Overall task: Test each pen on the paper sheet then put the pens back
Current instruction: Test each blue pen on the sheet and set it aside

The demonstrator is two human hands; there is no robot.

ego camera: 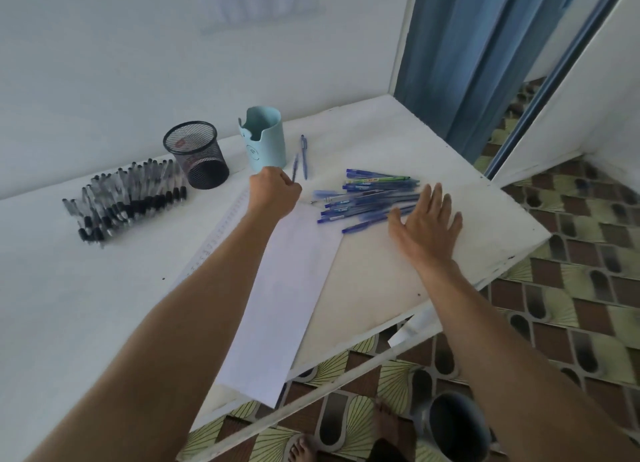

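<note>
A matt white tabletop (86, 305), speckled with small dark marks, carries a smooth white paper sheet (287, 288), a black metal wire-mesh cup (197, 153), a matt pale-blue plastic holder (265, 139), glossy translucent blue plastic pens (367, 198), and clear plastic pens (128, 198) with black grips. A blue cloth curtain (467, 63) hangs behind.

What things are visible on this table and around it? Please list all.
table: one, white
black pens: many, black and clear, heap at table's left
mesh cup: one, black, right of black pens
holder: one, light blue, beside mesh cup
loose pen: one, blue, right of holder
held pen: one, blue, near holder
paper sheet: one, white, table's middle
blue pens: many, blue, heap right of paper sheet
bucket: one, dark, on floor
left hand: one, grips held pen
right hand: one, open, at blue pens
</note>
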